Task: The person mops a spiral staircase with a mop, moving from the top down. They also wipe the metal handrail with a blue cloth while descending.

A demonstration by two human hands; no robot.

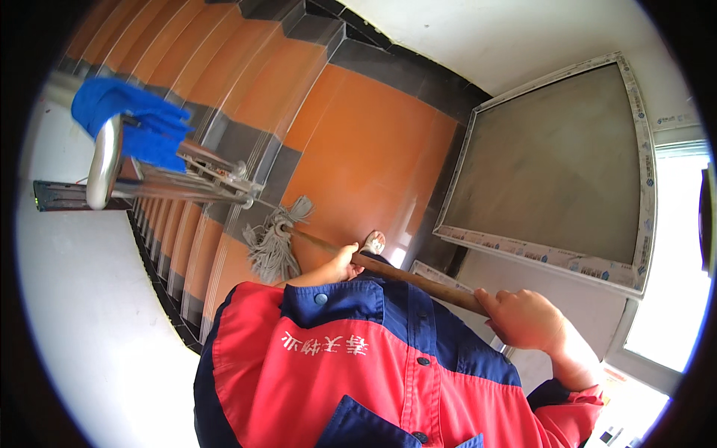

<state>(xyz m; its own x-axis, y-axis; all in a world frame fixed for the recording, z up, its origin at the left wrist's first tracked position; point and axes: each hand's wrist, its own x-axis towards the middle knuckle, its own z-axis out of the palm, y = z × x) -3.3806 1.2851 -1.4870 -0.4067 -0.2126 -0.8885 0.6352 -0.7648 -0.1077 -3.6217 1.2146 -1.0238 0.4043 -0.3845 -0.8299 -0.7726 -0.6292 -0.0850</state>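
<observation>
A string mop with a grey yarn head [273,246] rests on the tiled landing, near the edge of the stairs. Its wooden handle [417,281] runs slanting across the front of my body. My left hand [348,264] is wrapped around the handle partway along, nearer the mop head. Farther up, close to the handle's upper end, my right hand [521,318] grips it at my right side. One shoe [374,242] shows just beyond the handle; the other foot is hidden.
Orange and dark tiled stairs [224,73] rise at the upper left; another flight [185,252] lies left. A metal handrail [105,162] stands between them, with a blue cloth [134,123] over it. A large framed panel [552,168] stands right, beside a bright window [672,252].
</observation>
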